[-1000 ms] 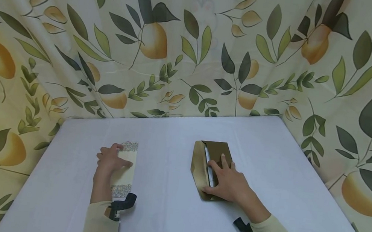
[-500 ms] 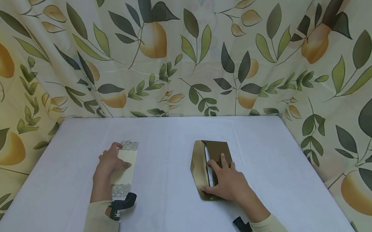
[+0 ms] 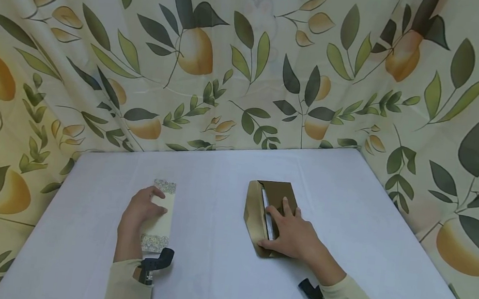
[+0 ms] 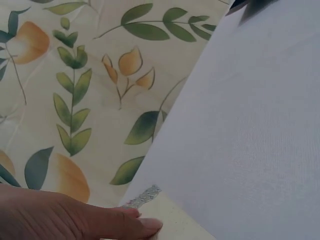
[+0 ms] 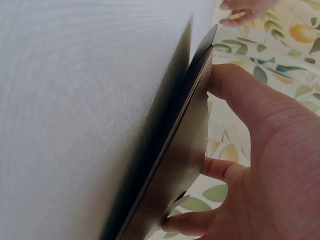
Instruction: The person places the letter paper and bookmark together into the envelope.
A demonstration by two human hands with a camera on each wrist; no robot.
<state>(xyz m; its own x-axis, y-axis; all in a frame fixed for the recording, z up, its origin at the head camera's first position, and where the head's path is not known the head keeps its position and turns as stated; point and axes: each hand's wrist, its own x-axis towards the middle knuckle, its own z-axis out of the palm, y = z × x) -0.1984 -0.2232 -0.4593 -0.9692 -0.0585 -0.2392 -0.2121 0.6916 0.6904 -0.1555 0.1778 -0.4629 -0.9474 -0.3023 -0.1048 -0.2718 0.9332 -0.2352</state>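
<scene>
A cream card (image 3: 157, 223) with silver lace-patterned bands at both ends lies flat on the white cloth. My left hand (image 3: 140, 209) is over its left side, thumb and index finger curved and apart above the card; the remaining fingers are hidden. In the left wrist view the thumb (image 4: 145, 227) overlaps the card's corner. On the right, a gold-brown envelope (image 3: 257, 210) lies with its flap folded out to the left, and a white edge shows at its opening. My right hand (image 3: 294, 233) rests on it with spread fingers, the thumb at the near end of the opening.
Both things lie on a table covered in white cloth (image 3: 209, 273). A curtain (image 3: 248, 63) printed with fruit and leaves stands behind and along both sides. Black wrist-camera mounts (image 3: 158, 260) stick out beside the sleeves, close above the cloth.
The left hand's index finger has shifted inward from the card's left edge, and its other fingers have drawn out of sight. The right hand and envelope hold still.
</scene>
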